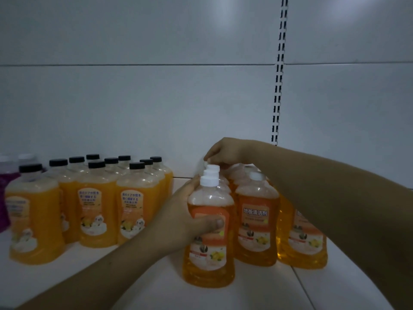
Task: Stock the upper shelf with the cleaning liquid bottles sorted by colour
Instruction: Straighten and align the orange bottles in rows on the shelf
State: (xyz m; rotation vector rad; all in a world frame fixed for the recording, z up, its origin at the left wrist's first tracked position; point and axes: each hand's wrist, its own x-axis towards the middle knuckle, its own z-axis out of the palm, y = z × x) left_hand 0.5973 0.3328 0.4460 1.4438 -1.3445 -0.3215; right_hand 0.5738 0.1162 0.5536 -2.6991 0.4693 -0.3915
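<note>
Gripping the nearest white-capped orange bottle (209, 238) around its waist, my left hand (178, 222) has the thumb across the label and the fingers wrapped round the far side. The bottle stands upright on the upper shelf (138, 285) at the near end of a file of like bottles, touching the one behind. I judge this hold is meant to square the front bottle with its row.

My right hand (220, 151) reaches over the group to the far end of that file. Its fingertips sit at a white cap (206, 163) at the back; whether they pinch it or only touch it I cannot tell, as the fingers curl away from view. The purpose appears to be steadying the rear of the row while the front is set.

Just right of the held bottle stand further white-capped orange bottles (257, 222), close-packed, partly hidden under my right forearm. To the left, apart from these, stands the black-capped orange group (98, 211), several rows deep. A purple bottle (4, 198) shows at the far left edge, blurred.

Open room: a bare lane of shelf lies between the two orange groups, and bare shelf in front of the held bottle. The back panel (156, 108) closes the far side; a slotted upright (278, 86) runs down it at right. Risk noted: tight packing could tip neighbours if pushed.
</note>
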